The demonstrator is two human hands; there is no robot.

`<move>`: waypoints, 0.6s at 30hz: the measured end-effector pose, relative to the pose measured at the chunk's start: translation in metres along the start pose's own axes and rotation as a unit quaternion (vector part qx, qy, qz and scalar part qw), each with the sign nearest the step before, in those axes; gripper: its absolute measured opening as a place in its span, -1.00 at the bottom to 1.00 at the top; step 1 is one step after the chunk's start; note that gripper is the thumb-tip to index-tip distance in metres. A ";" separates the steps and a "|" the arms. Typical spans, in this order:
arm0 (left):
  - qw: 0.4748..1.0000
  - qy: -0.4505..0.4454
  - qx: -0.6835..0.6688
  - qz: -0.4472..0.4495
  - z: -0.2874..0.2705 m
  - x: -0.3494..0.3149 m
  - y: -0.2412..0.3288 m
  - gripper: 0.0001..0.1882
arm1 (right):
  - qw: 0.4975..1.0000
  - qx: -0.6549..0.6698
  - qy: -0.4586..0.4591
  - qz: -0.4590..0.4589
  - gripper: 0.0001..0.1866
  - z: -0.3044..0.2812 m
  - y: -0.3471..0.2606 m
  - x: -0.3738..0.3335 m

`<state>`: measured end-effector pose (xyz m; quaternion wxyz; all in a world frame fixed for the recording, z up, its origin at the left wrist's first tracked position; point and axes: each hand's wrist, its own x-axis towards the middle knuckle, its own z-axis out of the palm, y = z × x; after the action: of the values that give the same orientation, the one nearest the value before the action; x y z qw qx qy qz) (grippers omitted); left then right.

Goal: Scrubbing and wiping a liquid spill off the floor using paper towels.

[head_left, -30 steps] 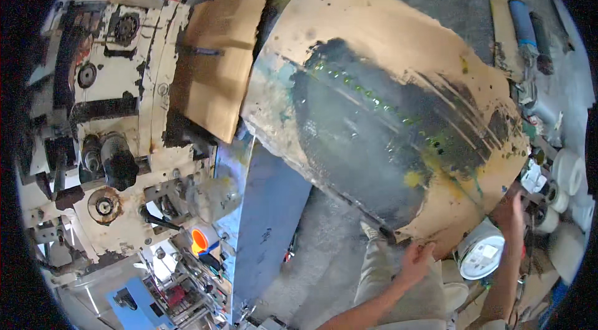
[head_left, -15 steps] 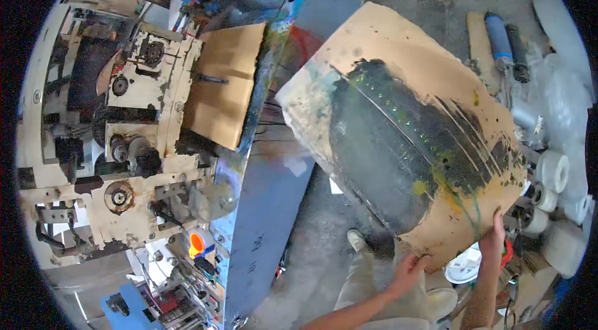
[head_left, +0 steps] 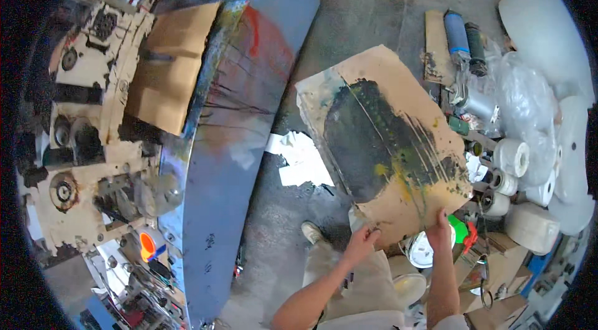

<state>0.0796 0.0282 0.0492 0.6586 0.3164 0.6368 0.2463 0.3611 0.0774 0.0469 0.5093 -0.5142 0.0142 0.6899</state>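
Observation:
A large sheet of cardboard [head_left: 398, 205], smeared with dark green and black ink and streaked with yellow, is held out in front of my legs. My left hand [head_left: 363, 244] is closed on its near left corner. At the near right edge my right hand [head_left: 441, 230] grips the same sheet, thumb on top and the other fingers hidden beneath. The sheet tilts, its far end pointing up and away, and it hangs above the floor.
An ink-stained blue machine panel [head_left: 230, 143] stands at my left, with another cardboard piece [head_left: 168, 68] in the machine. White paper [head_left: 302, 159] lies on the floor. At right are rolls [head_left: 511, 157], plastic wrap [head_left: 526, 112], a white bucket [head_left: 422, 249] and a blue cylinder [head_left: 456, 34].
The cardboard has moved lower and farther from the machine, still in both hands. My view has shifted to the right, and the white paper on the floor has come into sight.

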 end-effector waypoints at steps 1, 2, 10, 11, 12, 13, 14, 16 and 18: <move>1.000 -0.012 -0.004 0.012 -0.006 0.005 -0.018 -0.68 | 0.965 -0.236 -0.022 -0.116 -0.62 -0.021 0.015 0.006; 1.000 -0.016 -0.013 0.014 -0.010 0.006 -0.036 -0.68 | 0.962 -0.245 -0.019 -0.119 -0.62 -0.044 0.023 0.006; 0.984 -0.043 -0.173 0.013 -0.103 -0.018 -0.114 -0.80 | 0.981 -0.145 -0.033 -0.128 -0.85 0.074 0.117 -0.063; 0.974 -0.040 -0.221 0.021 -0.118 -0.026 -0.119 -0.84 | 0.981 -0.129 0.027 -0.145 -0.93 0.113 0.130 -0.079; 0.971 -0.036 -0.223 0.077 -0.117 -0.035 -0.110 -0.78 | 0.978 -0.135 0.033 -0.158 -0.93 0.102 0.131 -0.088; 0.970 -0.043 -0.224 0.082 -0.126 -0.045 -0.106 -0.78 | 0.979 -0.149 0.045 -0.134 -0.89 0.090 0.137 -0.093; 0.981 -0.046 -0.180 0.054 -0.138 -0.054 -0.106 -0.76 | 0.980 -0.162 0.055 -0.106 -0.84 0.088 0.145 -0.100; 0.989 -0.052 -0.135 0.024 -0.158 -0.076 -0.109 -0.74 | 0.984 -0.145 0.011 -0.099 -0.84 0.084 0.167 -0.119; 0.980 -0.013 -0.178 0.083 -0.170 -0.097 -0.118 -0.72 | 0.990 -0.110 0.016 -0.090 -0.83 0.082 0.195 -0.134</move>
<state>-0.1053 -0.1049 0.0314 0.6897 0.2487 0.5458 0.4057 0.1580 -0.0641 0.0836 0.5094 -0.5772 -0.0995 0.6304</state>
